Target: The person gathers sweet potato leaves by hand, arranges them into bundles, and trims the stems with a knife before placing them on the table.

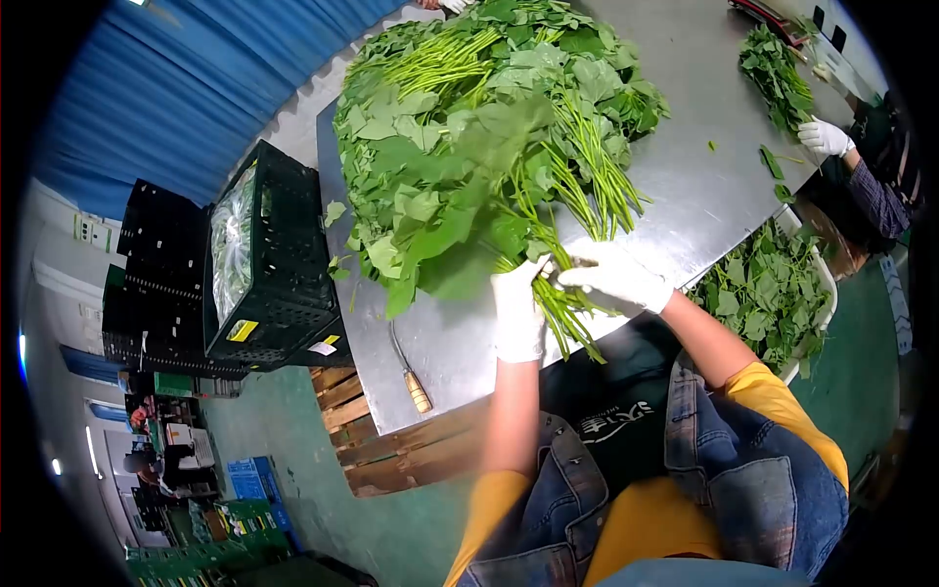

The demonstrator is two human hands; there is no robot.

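My left hand, in a white glove, is closed round the stems of a bunch of leafy greens. Its leaves point up and left, slightly blurred, while the cut stem ends stick out toward my body. From the right, my gloved right hand pinches at the same stems, its fingertips partly hidden among them. Just beyond lies a large pile of leafy greens on the metal table. A hooked blade with a wooden handle rests by the table's near left corner.
A green crate with plastic-wrapped contents stands left of the table, near stacked black crates. A wooden pallet is below. To the right, a co-worker's gloved hand touches another bunch, above a white tub of greens.
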